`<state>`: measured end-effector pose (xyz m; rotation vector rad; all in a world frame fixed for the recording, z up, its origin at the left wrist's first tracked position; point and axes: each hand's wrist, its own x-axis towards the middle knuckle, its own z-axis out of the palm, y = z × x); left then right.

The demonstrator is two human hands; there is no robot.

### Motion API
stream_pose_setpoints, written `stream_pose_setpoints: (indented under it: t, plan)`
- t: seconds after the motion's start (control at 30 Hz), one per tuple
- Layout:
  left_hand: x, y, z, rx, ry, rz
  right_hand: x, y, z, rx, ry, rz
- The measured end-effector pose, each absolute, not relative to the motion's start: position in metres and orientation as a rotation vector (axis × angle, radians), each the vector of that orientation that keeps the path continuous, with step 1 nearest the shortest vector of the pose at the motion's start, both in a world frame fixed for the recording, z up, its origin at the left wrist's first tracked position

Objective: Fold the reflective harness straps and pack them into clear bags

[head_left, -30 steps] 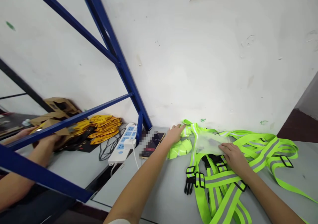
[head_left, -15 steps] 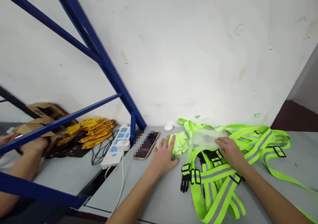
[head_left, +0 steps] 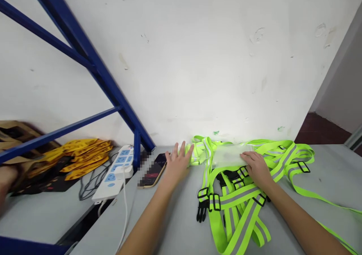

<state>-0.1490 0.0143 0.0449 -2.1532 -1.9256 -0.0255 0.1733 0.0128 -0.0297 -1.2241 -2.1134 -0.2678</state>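
L hand [head_left: 177, 164] moved twd wall [head_left: 192, 78]; R hand [head_left: 256, 169] on bag [head_left: 226, 156].

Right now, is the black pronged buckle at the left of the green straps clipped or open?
Open: the black buckle shows its prongs bare against the table, no socket around them.

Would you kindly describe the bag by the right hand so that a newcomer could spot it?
On the grey table, by the wall, lies a tangle of green straps. Toward its back, the right hand touches the bag: flat, whitish and translucent, unlike the bright, striped straps beside it.
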Motion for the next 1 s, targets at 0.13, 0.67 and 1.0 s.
stream_pose_setpoints:
  t: [0.13, 0.67, 1.0]
  plan:
    - [-0.092, -0.014, 0.055, -2.58, -1.524, -0.404, 0.175, 0.013, -0.026, -1.22, -2.064, -0.297]
    - [-0.064, -0.021, 0.029, -2.357, -1.311, -0.964, 0.17, -0.006, 0.001, -0.919, -1.956, -0.383]
    - [-0.211, -0.102, 0.021, -2.332, -1.439, -0.622, 0.079, -0.04, 0.032, -0.448, -2.399, -0.355]
